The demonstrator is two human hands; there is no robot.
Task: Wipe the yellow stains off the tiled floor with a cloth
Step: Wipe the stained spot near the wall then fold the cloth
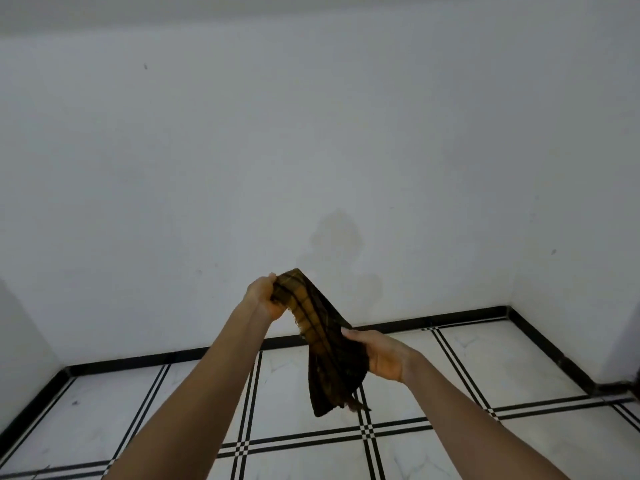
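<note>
1. I am looking at a white wall (311, 133) filling most of the view behind the cloth (329, 358), with a faint brownish blotch (337, 237) just above the cloth.
2. The tiled floor (519, 362), white with black double lines, is lying below the cloth.
3. Two bare forearms (194, 393) are reaching up to the cloth, cut off by the lower edge.
4. The dark yellow plaid cloth is hanging in the air, its frayed lower end dangling.
5. The right hand (381, 355) is gripping the cloth's middle, thumb in front, its fingers hidden behind the cloth.
6. The left hand (265, 297) is clenching the cloth's top end.
</note>
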